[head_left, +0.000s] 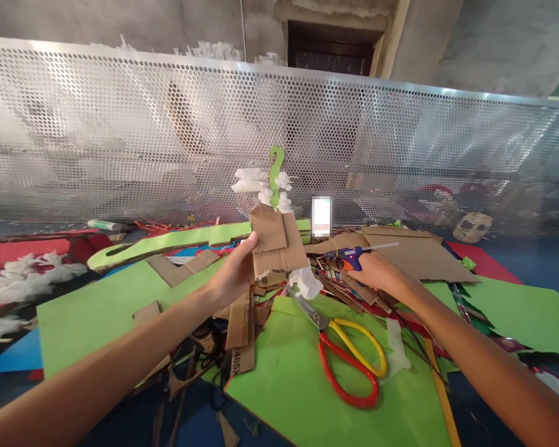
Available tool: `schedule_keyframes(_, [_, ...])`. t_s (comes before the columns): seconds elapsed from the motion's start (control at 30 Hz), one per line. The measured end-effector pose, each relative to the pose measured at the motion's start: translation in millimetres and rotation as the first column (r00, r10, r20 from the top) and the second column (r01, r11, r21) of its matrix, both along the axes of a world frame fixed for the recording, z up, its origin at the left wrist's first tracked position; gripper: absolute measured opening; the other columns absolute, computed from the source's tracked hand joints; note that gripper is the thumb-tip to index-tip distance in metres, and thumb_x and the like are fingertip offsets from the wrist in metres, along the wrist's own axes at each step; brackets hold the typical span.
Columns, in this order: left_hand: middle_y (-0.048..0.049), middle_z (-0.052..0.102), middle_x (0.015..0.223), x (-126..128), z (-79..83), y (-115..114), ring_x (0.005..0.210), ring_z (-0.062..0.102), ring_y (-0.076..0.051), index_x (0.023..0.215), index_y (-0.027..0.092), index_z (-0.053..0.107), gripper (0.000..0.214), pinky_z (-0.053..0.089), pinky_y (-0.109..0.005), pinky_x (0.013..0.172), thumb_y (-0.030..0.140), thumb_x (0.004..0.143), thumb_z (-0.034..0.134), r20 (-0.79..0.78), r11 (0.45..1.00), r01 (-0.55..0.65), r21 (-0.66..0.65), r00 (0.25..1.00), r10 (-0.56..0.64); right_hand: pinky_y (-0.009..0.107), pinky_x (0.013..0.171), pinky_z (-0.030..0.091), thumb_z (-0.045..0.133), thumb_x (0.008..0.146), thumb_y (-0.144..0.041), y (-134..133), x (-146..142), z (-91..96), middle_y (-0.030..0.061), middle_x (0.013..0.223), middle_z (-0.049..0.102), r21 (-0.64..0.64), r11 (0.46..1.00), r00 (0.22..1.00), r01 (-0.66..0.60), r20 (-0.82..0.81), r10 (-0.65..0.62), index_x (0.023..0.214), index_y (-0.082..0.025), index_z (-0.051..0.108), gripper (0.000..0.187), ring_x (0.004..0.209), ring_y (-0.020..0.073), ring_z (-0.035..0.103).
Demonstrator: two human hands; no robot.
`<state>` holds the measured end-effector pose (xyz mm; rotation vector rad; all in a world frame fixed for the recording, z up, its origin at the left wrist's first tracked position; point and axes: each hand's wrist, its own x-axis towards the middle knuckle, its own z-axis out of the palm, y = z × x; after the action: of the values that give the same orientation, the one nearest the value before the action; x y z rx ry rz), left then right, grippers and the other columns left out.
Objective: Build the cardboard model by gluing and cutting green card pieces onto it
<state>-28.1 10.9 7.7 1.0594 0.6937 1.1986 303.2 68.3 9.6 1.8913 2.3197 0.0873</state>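
The fingers of the left hand [235, 273] lie behind the cardboard piece [274, 245] it grips; only the thumb shows. That piece also covers the foot of the green hook [276, 171]. The right hand [370, 271] wraps the glue gun [349, 256], hiding its handle. The blade tips of the scissors [351, 363] sit under a white scrap [306, 282]. A pixelated patch [321, 216] blots out something near the surface's [540, 264] far edge. Both forearms run off the bottom edge. Shapes behind the perforated screen [121, 136] are too hazy to name.

Brown cardboard [276, 243], seemingly blue glue gun [352, 255]
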Motion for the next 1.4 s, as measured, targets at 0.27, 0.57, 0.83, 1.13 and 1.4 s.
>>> schedule_keyframes(0.27, [-0.0132,0.075,0.135,5.1,-1.0,-1.7,0.132,0.067,-0.035,0.144,0.020,0.063,0.061,0.050,-0.048,0.118,0.059,0.098,0.064,0.033,0.997,0.072,0.024,0.997,-0.073,0.039,0.088,0.053,0.061,0.102,-0.043,-19.0,-12.1,9.2,0.0263,0.118,0.076,0.152,0.986,0.992,-0.071,-0.095,0.086,0.141,-0.004,0.058,0.055,0.110,0.0376,0.075])
schedule_keyframes(0.57, [-0.0142,0.076,0.131,6.6,-4.7,-5.2,0.132,0.066,-0.039,0.144,0.022,0.063,0.065,0.055,-0.053,0.112,0.061,0.093,0.069,0.047,0.998,0.061,-0.023,0.997,-0.060,0.036,0.090,0.056,0.074,0.094,-0.044,-57.2,-60.5,14.0,0.0105,0.124,0.074,0.037,0.847,0.493,-0.530,-0.799,0.343,0.135,-0.021,0.063,0.049,0.105,0.0243,0.070])
schedule_keyframes(0.83, [-0.0127,0.077,0.130,4.2,-6.2,-2.4,0.133,0.065,-0.040,0.142,0.022,0.064,0.068,0.055,-0.053,0.112,0.065,0.089,0.071,0.039,0.998,0.065,-0.024,0.997,-0.064,0.036,0.089,0.056,0.083,0.085,-0.047,-66.4,-66.3,15.7,0.0121,0.140,0.066,-0.011,0.791,0.303,-0.611,-0.927,0.220,0.146,-0.023,0.055,0.071,0.105,0.0230,0.066])
schedule_keyframes(1.13, [-0.0128,0.077,0.128,5.9,-7.4,-3.5,0.130,0.067,-0.039,0.140,0.021,0.066,0.067,0.056,-0.051,0.111,0.064,0.089,0.073,0.010,0.997,0.075,-0.028,0.997,-0.075,0.028,0.065,0.042,0.059,0.101,-0.038,-89.5,-77.6,26.6,0.0048,0.080,0.073,-0.026,0.831,0.488,-0.555,-0.820,0.300,0.091,-0.016,0.077,0.030,0.068,0.0152,0.058])
schedule_keyframes(1.4, [-0.0103,0.075,0.135,1.9,0.3,6.7,0.125,0.071,-0.031,0.138,0.022,0.067,0.053,0.063,-0.041,0.101,0.055,0.097,0.065,0.088,0.970,-0.244,-0.012,0.966,0.244,0.023,0.068,0.048,0.066,0.092,-0.030,-75.1,-52.2,35.7,-0.0001,0.076,0.072,-0.419,0.230,0.476,-0.878,-0.804,0.356,0.083,-0.017,0.075,0.018,0.068,0.0120,0.061])
